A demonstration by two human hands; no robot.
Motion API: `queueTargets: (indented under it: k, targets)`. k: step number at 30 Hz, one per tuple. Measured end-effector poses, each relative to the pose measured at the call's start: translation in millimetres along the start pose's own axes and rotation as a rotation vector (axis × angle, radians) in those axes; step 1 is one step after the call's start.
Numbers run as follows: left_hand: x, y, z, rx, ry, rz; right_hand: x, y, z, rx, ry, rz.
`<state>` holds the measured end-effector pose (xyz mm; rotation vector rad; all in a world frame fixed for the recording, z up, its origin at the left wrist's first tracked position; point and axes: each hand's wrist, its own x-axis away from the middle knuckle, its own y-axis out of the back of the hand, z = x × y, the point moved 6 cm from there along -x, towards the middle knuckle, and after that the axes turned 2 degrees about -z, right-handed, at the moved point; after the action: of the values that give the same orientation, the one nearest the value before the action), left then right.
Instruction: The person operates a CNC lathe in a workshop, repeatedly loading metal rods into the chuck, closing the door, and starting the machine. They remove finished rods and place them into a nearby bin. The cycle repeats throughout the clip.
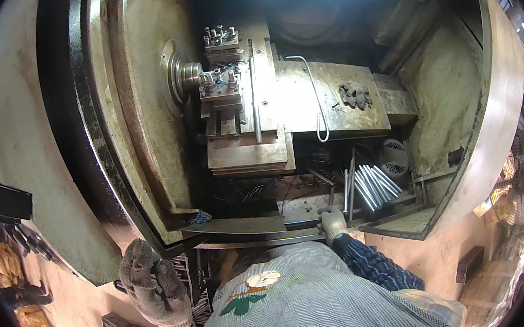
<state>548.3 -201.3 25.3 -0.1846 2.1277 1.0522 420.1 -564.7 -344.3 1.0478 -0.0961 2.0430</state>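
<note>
My left hand, in a dirty grey knit glove, is raised beside the front left corner of a lathe enclosure. Its fingers are stretched upward and the thumb stands apart, with nothing seen in it. My right hand, in a lighter glove, rests at the front sill with its fingers curled. Whatever it grips is too small to make out. Just right of it, several shiny metal rods lie in a fanned bundle. Farther in are the lathe's spindle nose and a tool post with bolts.
A bent metal hook rod lies across the machine's flat cover, near a dark clump of metal pieces. Metal chips litter the tray. Enclosure walls rise on both sides. A blue rag sits on the left sill.
</note>
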Motion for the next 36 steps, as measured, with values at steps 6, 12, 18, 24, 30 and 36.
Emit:
queueTargets:
  k: [6, 12, 18, 24, 30, 36]
  targets:
    - [12, 14, 12, -0.033, 0.053, -0.011, -17, -79, 17, 0.068, -0.006, 0.366]
    - [27, 31, 31, -0.004, 0.248, -0.078, 15, -112, 55, 0.354, 0.108, 0.606]
    - [32, 31, 50, 0.049, 0.208, -0.062, 32, -87, 72, 0.567, 0.278, 0.461]
    - [-29, 4, 28, 0.160, 0.057, 0.024, 53, -54, 83, 0.722, 0.684, 0.532]
    - [-79, -54, 0, 0.285, -0.199, 0.086, 140, -32, 145, 0.389, 0.514, 0.774]
    - [-118, -133, 1, 0.395, -0.131, -0.041, 122, -8, 150, 0.317, 0.740, 0.379]
